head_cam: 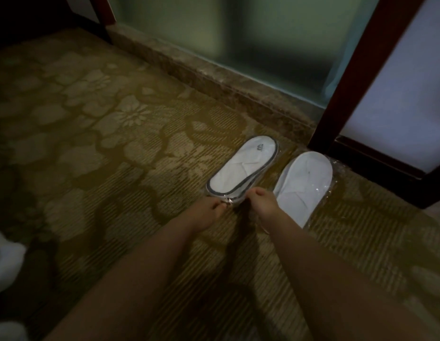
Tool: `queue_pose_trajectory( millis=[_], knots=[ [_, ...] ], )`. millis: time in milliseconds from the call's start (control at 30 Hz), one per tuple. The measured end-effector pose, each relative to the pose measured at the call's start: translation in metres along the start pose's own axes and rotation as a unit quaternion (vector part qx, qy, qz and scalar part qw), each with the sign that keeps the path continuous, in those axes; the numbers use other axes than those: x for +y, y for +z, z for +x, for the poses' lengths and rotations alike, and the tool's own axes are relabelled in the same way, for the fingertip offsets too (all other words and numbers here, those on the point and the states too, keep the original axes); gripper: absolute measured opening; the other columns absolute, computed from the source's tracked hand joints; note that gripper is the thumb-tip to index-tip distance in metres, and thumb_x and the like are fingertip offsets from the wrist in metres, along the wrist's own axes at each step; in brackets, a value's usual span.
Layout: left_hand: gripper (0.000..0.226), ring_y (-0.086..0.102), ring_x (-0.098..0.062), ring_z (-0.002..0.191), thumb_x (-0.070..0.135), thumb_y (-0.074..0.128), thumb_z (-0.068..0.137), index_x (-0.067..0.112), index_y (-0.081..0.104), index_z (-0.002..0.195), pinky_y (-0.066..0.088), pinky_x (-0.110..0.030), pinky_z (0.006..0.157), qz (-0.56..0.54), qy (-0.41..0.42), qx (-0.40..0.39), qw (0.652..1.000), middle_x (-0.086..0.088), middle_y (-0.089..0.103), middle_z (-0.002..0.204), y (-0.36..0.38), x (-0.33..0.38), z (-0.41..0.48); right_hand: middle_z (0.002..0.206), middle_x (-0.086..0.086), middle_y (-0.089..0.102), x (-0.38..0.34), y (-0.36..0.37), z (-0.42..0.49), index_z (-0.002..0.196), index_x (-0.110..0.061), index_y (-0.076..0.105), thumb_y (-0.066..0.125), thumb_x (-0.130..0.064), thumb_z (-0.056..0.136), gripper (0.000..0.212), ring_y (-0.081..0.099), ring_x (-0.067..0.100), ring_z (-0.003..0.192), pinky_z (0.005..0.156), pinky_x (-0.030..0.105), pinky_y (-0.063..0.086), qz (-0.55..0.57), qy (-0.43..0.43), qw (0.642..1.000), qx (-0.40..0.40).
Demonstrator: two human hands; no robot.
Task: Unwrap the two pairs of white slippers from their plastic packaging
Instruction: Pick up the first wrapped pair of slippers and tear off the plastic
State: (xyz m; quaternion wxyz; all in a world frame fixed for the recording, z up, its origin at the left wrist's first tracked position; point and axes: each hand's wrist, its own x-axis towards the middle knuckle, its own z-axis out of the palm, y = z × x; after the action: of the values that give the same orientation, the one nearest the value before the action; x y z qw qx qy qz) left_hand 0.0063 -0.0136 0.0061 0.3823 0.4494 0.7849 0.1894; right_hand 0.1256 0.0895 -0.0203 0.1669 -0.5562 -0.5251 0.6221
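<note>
Two wrapped pairs of white slippers lie side by side on a patterned carpet. The left pair (243, 166) has dark trim and a small logo near its far end. The right pair (303, 185) is plain white, with shiny clear plastic showing around its edges. My left hand (205, 214) and my right hand (262, 204) both pinch the clear plastic at the near end of the left pair, a little apart from each other. The plastic there glints between my fingertips. The right pair lies untouched just to the right of my right hand.
A stone sill (214, 77) runs under a frosted glass panel (238, 33) beyond the slippers. A dark wooden frame (354, 77) with a white panel stands at the right. White fabric (5, 262) shows at the left edge. Floral carpet (91, 143) spreads to the left.
</note>
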Motion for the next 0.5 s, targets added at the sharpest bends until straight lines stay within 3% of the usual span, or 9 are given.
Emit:
queue_pose_trajectory(
  millis=[67,100,200,300,400,433,467,500],
  knots=[
    [0.029,0.053,-0.016,0.076,0.030,0.042,0.096,0.011,0.063,0.093,0.036,-0.024,0.061,-0.006,-0.016,0.019,1.000,-0.010,0.062,0.090,-0.005,0.002,-0.001,0.069,0.004,0.058,-0.005,-0.007,-0.001,0.065,-0.017,0.060,0.048,-0.015,0.091,0.029,0.050,0.015,0.061,0.048,0.021,0.040,0.001,-0.028,0.999,0.028],
    [0.032,0.056,-0.020,0.081,0.032,0.041,0.097,0.009,0.063,0.098,0.038,-0.024,0.065,-0.008,-0.018,0.019,1.000,-0.012,0.061,0.092,-0.007,0.003,-0.003,0.066,0.003,0.056,-0.008,-0.010,-0.001,0.063,-0.016,0.058,0.047,-0.014,0.091,0.030,0.048,0.012,0.058,0.044,0.019,0.040,0.005,-0.042,0.998,0.045],
    [0.044,0.054,-0.028,0.117,0.037,0.037,0.097,0.011,0.057,0.126,0.038,-0.032,0.093,-0.013,-0.033,0.018,0.999,-0.014,0.058,0.129,-0.011,0.008,-0.010,0.058,0.001,0.045,-0.017,-0.020,-0.006,0.056,-0.019,0.051,0.047,-0.015,0.091,0.036,0.039,0.013,0.054,0.046,0.022,0.034,0.037,-0.054,0.995,0.070],
    [0.054,0.046,-0.029,0.128,0.046,0.030,0.097,0.012,0.047,0.136,0.034,-0.036,0.103,-0.009,-0.068,0.005,0.998,-0.015,0.049,0.141,-0.013,0.016,-0.018,0.062,0.003,0.041,-0.029,-0.027,-0.013,0.063,-0.015,0.049,0.045,-0.017,0.092,0.029,0.036,0.015,0.059,0.058,0.026,0.032,0.070,-0.055,0.995,0.039],
    [0.068,0.040,-0.033,0.134,0.055,0.022,0.095,0.009,0.042,0.140,0.030,-0.043,0.109,-0.018,-0.105,0.005,0.994,-0.019,0.042,0.146,-0.017,0.026,-0.026,0.085,0.023,0.053,-0.046,-0.029,-0.027,0.081,-0.010,0.059,0.044,-0.018,0.092,0.020,0.054,0.030,0.080,0.078,0.033,0.044,0.097,-0.069,0.993,0.000],
    [0.072,0.038,-0.034,0.136,0.058,0.021,0.093,0.008,0.041,0.141,0.028,-0.045,0.111,-0.033,-0.124,0.017,0.992,-0.020,0.040,0.147,-0.018,0.031,-0.028,0.101,0.029,0.055,-0.052,-0.030,-0.031,0.088,-0.002,0.060,0.044,-0.018,0.092,0.022,0.055,0.040,0.103,0.091,0.040,0.045,0.104,-0.071,0.992,-0.005],
    [0.075,0.036,-0.034,0.137,0.060,0.019,0.093,0.008,0.039,0.142,0.027,-0.046,0.113,-0.053,-0.147,0.033,0.987,-0.020,0.038,0.149,-0.020,0.035,-0.028,0.112,0.031,0.054,-0.057,-0.030,-0.034,0.096,0.004,0.059,0.045,-0.018,0.092,0.027,0.052,0.041,0.112,0.098,0.043,0.042,0.113,-0.072,0.991,-0.008],
    [0.076,0.035,-0.035,0.138,0.061,0.019,0.092,0.007,0.037,0.143,0.027,-0.047,0.114,-0.075,-0.167,0.047,0.982,-0.021,0.035,0.150,-0.022,0.040,-0.029,0.112,0.033,0.053,-0.062,-0.030,-0.038,0.100,0.006,0.058,0.045,-0.018,0.091,0.029,0.049,0.043,0.117,0.095,0.042,0.042,0.122,-0.073,0.990,-0.012]
  ],
)
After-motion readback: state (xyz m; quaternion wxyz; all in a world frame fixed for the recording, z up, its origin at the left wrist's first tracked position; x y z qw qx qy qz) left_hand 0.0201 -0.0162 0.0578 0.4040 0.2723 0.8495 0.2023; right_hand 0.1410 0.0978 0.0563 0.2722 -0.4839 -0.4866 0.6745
